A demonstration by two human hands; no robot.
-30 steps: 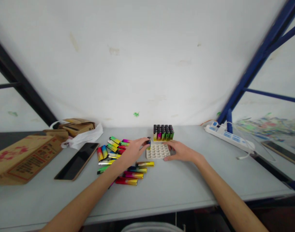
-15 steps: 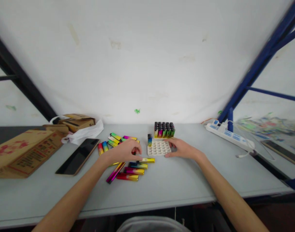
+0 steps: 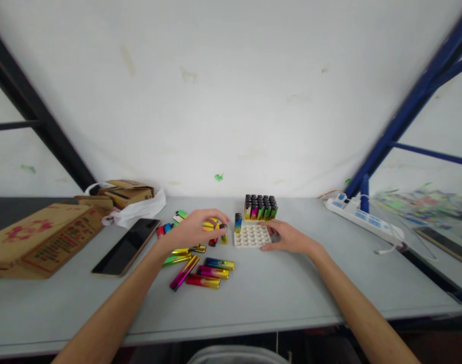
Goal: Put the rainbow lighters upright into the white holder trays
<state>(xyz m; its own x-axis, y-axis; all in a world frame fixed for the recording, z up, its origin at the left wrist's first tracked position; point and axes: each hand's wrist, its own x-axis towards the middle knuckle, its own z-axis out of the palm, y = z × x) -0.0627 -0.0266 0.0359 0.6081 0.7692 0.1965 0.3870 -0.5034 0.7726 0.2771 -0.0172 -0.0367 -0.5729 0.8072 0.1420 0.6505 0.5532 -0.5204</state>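
My left hand (image 3: 200, 227) is closed, its thumb and fingers pinching a yellow lighter (image 3: 224, 235) with a dark top. The lighter is upright, just left of a white tray (image 3: 252, 237) with rows of round-looking holes. A blue and yellow lighter (image 3: 238, 223) stands in the tray's back left corner; whether another hides behind it I cannot tell. At the tray's right side, my right hand (image 3: 286, 236) grips the edge, thumb at the near corner and fingers farther back. Loose metallic lighters, among them a magenta one (image 3: 184, 273) and a red one (image 3: 203, 281), lie under and before my left hand.
Behind the tray stands a block of upright lighters (image 3: 260, 208). To the left are a dark phone (image 3: 125, 247), a white plastic bag (image 3: 139, 210) and cardboard boxes (image 3: 45, 237). A white power strip (image 3: 363, 218) with cables lies at the right.
My left hand has picked up the yellow lighter that lay in front of the tray and turned it upright beside the tray's left edge. My right hand stays at the tray.
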